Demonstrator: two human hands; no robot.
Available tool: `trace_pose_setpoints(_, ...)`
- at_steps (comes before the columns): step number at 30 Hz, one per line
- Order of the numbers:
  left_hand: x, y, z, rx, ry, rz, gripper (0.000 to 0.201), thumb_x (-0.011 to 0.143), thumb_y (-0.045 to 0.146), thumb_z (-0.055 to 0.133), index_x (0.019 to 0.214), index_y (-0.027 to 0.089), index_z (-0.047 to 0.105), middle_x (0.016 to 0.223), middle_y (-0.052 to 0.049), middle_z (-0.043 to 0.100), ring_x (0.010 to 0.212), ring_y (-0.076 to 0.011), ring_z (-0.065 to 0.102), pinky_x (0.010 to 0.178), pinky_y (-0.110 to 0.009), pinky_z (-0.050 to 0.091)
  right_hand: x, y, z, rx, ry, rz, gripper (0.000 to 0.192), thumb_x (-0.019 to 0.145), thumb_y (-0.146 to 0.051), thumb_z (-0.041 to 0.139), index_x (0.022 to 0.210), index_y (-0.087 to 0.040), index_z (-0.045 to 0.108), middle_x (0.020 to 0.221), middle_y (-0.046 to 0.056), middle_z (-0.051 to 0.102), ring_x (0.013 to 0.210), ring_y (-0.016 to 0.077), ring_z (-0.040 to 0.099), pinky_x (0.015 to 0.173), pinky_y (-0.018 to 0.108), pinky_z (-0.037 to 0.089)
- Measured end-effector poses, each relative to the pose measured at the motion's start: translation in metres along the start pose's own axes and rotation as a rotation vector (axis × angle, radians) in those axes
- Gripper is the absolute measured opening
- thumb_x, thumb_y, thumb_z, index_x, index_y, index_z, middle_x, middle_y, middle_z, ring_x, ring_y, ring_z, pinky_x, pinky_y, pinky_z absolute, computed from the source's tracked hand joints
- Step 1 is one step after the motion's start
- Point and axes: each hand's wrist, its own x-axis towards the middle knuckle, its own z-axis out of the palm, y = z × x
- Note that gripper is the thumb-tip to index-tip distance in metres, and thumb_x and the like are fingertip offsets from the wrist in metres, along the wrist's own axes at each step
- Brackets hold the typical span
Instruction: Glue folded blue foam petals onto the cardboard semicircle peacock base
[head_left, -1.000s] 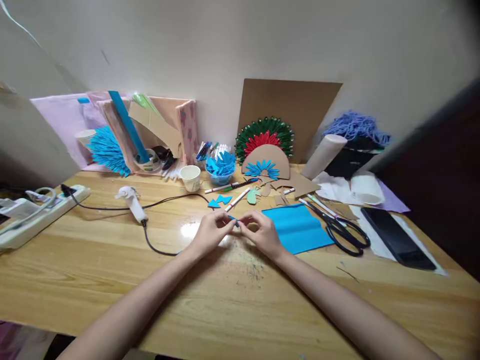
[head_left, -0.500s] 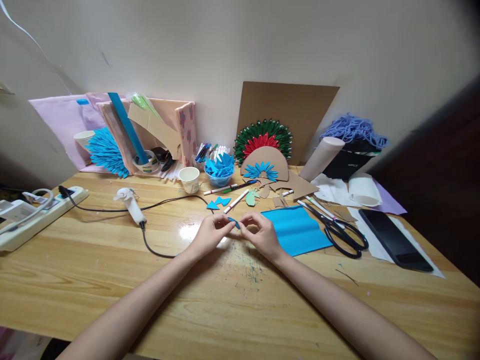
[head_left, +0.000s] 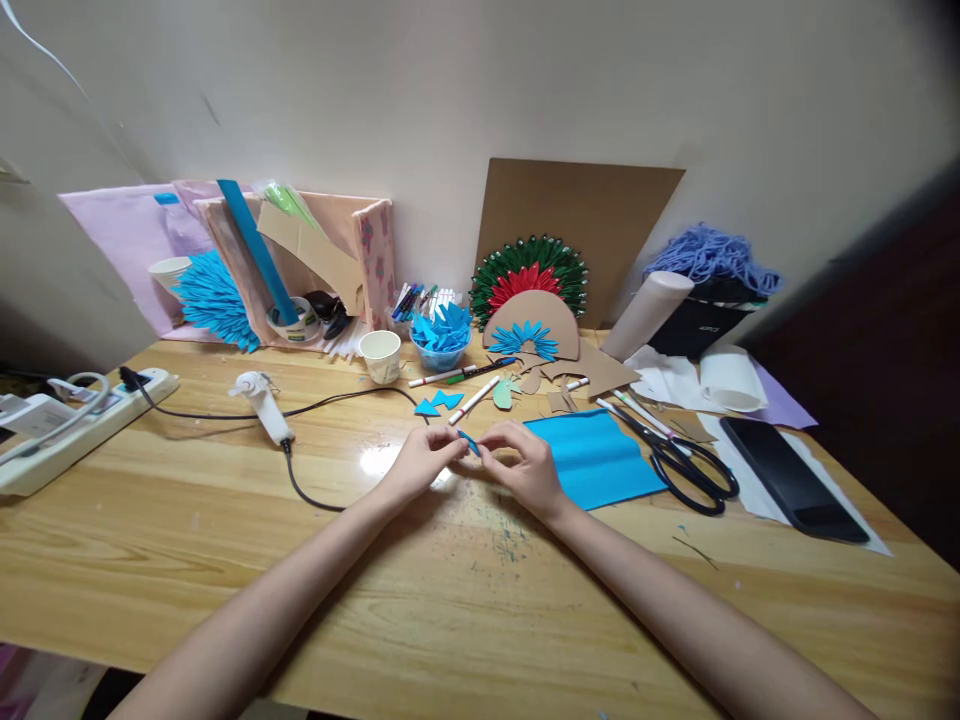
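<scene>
Left hand (head_left: 420, 465) and right hand (head_left: 525, 468) pinch a small folded blue paper piece (head_left: 469, 441); flat creased blue sheet (head_left: 592, 458) at three o'clock.

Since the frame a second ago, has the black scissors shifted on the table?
No. The black scissors lie in the same spot beside the blue paper sheet, left of the phone; only the camera shifted slightly.

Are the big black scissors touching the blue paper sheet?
Cannot tell. In the head view the scissors lie right beside the blue paper sheet, their handle close to its right edge, but no clear gap or overlap shows.
</scene>
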Motion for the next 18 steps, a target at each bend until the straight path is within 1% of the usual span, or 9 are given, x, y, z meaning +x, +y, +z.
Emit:
trace_pose_setpoints(6,0.0023,-0.0025,-0.0019,-0.005,0.010,-0.013,0.016,0.067,0.028,0.058,0.061,0.013,0.059,0.058,0.001,0.054,0.058,-0.0101,0.048,0.059,-0.022,0.038,0.0002,-0.0003,-0.0001,-0.045,-0.020,-0.075,0.007,0.078,-0.015,0.056,0.077,-0.021,0.060,0.072,0.002,0.064,0.071,0.0165,0.058,0.065,0.030,0.045)
trace_pose_setpoints(11,0.0039,-0.0041,-0.0025,-0.001,0.012,-0.022,0.013,0.067,0.023,0.054,0.059,0.013,0.058,0.059,0.001,0.054,0.060,-0.0099,0.048,0.061,-0.021,0.038,-0.0006,0.0018,0.0001,-0.072,-0.030,-0.123,0.007,0.079,-0.016,0.055,0.077,-0.020,0.060,0.073,0.003,0.065,0.071,0.0164,0.058,0.066,0.030,0.046)
trace_pose_setpoints(15,0.0037,-0.0042,-0.0015,-0.017,0.020,-0.041,0.014,0.067,0.024,0.052,0.059,0.013,0.057,0.059,0.001,0.055,0.059,-0.0101,0.048,0.062,-0.022,0.038,-0.0015,0.0020,0.0001,-0.106,-0.048,-0.115,0.008,0.079,-0.017,0.054,0.078,-0.021,0.060,0.073,0.003,0.065,0.071,0.0173,0.059,0.067,0.030,0.046)
trace_pose_setpoints(18,0.0017,-0.0008,-0.0002,-0.077,0.023,-0.068,0.019,0.070,0.029,0.051,0.060,0.013,0.057,0.062,-0.001,0.057,0.060,-0.0109,0.050,0.063,-0.023,0.039,-0.0017,0.0010,-0.0001,-0.116,-0.065,-0.099,0.008,0.079,-0.018,0.053,0.079,-0.022,0.060,0.074,0.003,0.066,0.071,0.0179,0.059,0.067,0.031,0.046)
